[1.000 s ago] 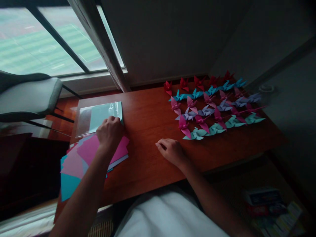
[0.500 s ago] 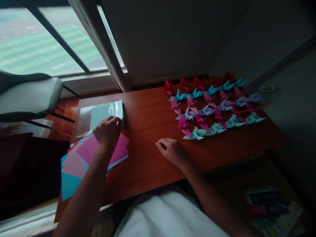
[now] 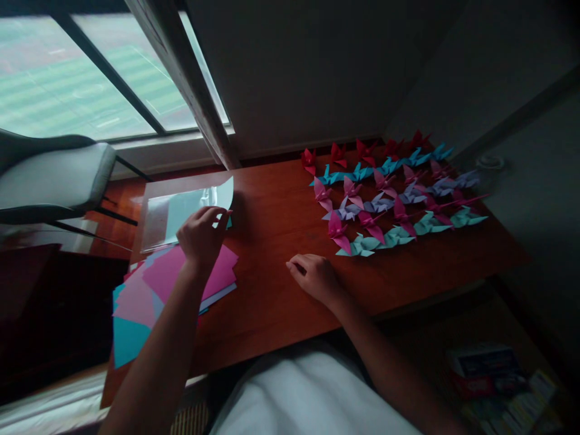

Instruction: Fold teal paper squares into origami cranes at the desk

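Evidently, the left hand (image 3: 202,235) has its thumb and fingers clamped on the right edge of a pale mint sheet (image 3: 225,190), which curls upward just beyond those fingertips. Leftward of the fingers lies a clear sleeve (image 3: 155,219), with mint paper showing through it; nearer the person is a fan of coloured papers (image 3: 163,272). The right hand (image 3: 315,278) rests on the counter (image 3: 267,241), fingers loosely curled; whether their tips meet cannot be told. Beyond and rightward of these stand rows of folded cranes (image 3: 402,219).
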A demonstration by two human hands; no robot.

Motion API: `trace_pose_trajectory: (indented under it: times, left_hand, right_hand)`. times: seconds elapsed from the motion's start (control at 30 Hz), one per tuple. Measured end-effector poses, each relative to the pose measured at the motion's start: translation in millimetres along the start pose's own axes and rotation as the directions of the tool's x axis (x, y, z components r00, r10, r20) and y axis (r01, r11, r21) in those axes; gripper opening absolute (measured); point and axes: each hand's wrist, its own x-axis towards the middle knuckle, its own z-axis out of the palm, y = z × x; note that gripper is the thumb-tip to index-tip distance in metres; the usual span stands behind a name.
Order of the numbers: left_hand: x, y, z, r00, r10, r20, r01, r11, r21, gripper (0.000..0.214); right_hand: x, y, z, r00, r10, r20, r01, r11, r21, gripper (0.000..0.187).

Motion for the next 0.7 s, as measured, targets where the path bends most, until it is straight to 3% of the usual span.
trace_pose_trajectory:
  times: [0.13,0.2,0.27,0.47,0.63,0.7]
  left_hand:
    - [-7.9,16.8,10.3,0.974,0.206,-0.095,-0.22,0.96,-0.175,0.02]
    - [-20.8,28.6,14.9,0.93,0.369,0.01,-0.356,0.903,-0.24,0.019]
    - [-38.6,37.7,17.8,0.894,0.441,0.078,-0.405,0.871,-0.278,0.017]
    - [-95.6,40.5,9.0,0.863,0.476,0.168,-0.398,0.846,-0.355,0.018]
    - [-125.0,37.4,-3.4,0.876,0.452,0.17,-0.353,0.839,-0.415,0.015]
    - [-132.5,39.2,-5.5,0.895,0.418,0.154,-0.322,0.846,-0.424,0.015]
  right_hand:
    - [0.1,1.8,0.6,1.0,-0.005,-0.018,0.005,1.0,0.021,0.018]
    - [0.2,2.1,0.6,0.999,-0.01,-0.032,0.011,0.999,0.033,0.018]
    - [0.3,1.8,0.6,0.999,-0.02,-0.047,0.022,0.999,0.042,0.018]
    - [-2.1,-2.1,-1.5,0.994,-0.075,-0.082,0.081,0.994,0.071,0.018]
    - [-7.9,-12.0,-10.7,0.98,-0.15,-0.132,0.162,0.983,0.086,0.013]
    - [-11.2,-16.5,-12.6,0.966,-0.242,-0.089,0.249,0.966,0.067,0.025]
